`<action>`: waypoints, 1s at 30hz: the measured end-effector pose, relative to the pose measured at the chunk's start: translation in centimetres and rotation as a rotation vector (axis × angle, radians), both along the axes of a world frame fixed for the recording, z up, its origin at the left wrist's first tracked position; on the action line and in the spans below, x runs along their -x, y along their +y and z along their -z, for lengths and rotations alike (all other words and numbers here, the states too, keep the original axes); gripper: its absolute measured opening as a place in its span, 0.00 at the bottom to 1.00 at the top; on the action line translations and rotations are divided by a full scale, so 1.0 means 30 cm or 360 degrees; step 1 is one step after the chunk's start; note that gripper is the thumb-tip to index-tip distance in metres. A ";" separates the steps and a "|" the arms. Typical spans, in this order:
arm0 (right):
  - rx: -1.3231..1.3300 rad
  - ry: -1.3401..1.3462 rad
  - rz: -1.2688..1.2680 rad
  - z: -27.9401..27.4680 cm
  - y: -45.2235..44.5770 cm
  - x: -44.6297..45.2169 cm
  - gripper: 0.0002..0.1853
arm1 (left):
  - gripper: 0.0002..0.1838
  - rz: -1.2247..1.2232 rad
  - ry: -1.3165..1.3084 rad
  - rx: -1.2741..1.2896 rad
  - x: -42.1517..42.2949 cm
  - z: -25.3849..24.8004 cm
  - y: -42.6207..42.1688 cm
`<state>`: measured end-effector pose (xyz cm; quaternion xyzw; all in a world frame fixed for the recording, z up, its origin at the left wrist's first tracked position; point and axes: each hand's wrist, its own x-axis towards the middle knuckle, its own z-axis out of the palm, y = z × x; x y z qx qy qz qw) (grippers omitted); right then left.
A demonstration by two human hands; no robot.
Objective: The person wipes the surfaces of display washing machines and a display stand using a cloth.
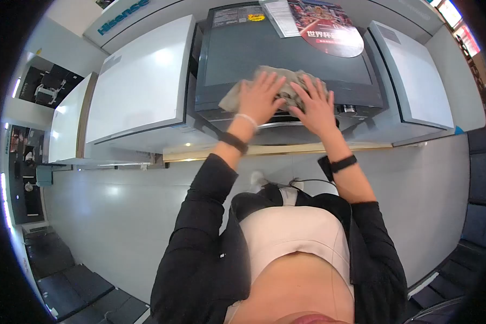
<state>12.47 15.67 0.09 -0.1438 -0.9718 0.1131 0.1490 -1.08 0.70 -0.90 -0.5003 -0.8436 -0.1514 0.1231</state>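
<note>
A crumpled grey-beige cloth (287, 93) lies at the front edge of the dark grey top of an appliance (243, 48). Both palms face down on it. My left hand (261, 97) presses on the cloth's left part, fingers spread. On its right part rests my right hand (315, 102), also with fingers apart. Parts of the cloth show between the hands and stick out at the left. Just right of my right hand is a small silver knob (349, 109) on the appliance's front.
White-topped appliances stand left (146, 75) and right (416, 75) of the dark one. A red round leaflet (332, 32) and a white paper sheet (279, 16) lie at its back. A gold-edged platform (200, 155) runs below, above the grey floor.
</note>
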 end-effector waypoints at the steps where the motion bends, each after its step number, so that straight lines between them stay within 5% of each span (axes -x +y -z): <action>1: -0.0002 0.0002 0.0014 0.009 0.002 -0.027 0.33 | 0.31 0.0060 0.0013 0.0019 -0.011 0.003 0.007; 7: 0.0056 0.0010 -0.0036 0.020 -0.098 -0.053 0.33 | 0.32 0.0147 -0.0193 -0.0039 -0.048 0.026 -0.101; 17: 0.0089 0.0096 -0.0536 0.045 -0.257 0.310 0.34 | 0.28 -0.0587 -0.0188 0.0044 0.103 0.024 -0.347; 24: 0.0097 -0.0340 -0.0187 -0.023 0.026 0.450 0.32 | 0.33 -0.0638 -0.0502 0.0407 0.268 -0.040 -0.003; 30: 0.0097 -0.0414 0.0178 -0.033 0.325 0.256 0.32 | 0.34 -0.0425 -0.0541 0.0547 0.131 -0.076 0.378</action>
